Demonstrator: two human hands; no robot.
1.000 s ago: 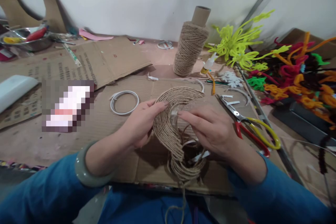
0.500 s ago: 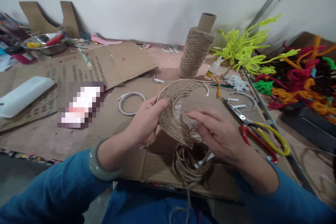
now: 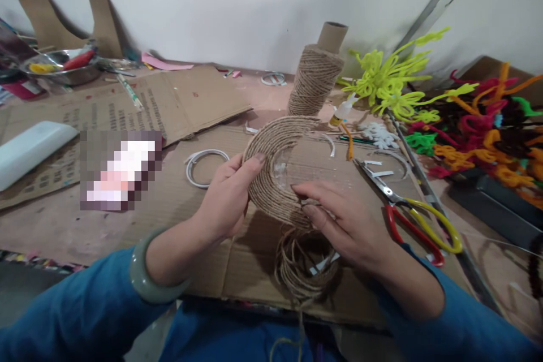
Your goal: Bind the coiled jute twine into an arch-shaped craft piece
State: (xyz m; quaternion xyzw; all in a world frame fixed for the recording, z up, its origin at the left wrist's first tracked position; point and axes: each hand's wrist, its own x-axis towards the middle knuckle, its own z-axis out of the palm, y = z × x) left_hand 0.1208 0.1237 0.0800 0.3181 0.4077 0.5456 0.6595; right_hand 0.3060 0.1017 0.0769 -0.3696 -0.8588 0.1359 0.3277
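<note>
Left hand (image 3: 227,195) grips the twine crescent (image 3: 265,184) by its outer curve, above the cardboard (image 3: 250,271) towards its near edge; right hand (image 3: 343,220) curls at the lower end, pinching or not I can't tell. Light, even fingertip pressure should keep the rows flat.

blue long sleeves (image 3: 80,300); glossy grey-green bangle (image 3: 139,272)

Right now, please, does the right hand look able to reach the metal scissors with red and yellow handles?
Probably yes: the scissors lie beside the right hand, with nothing visibly between them.
</note>
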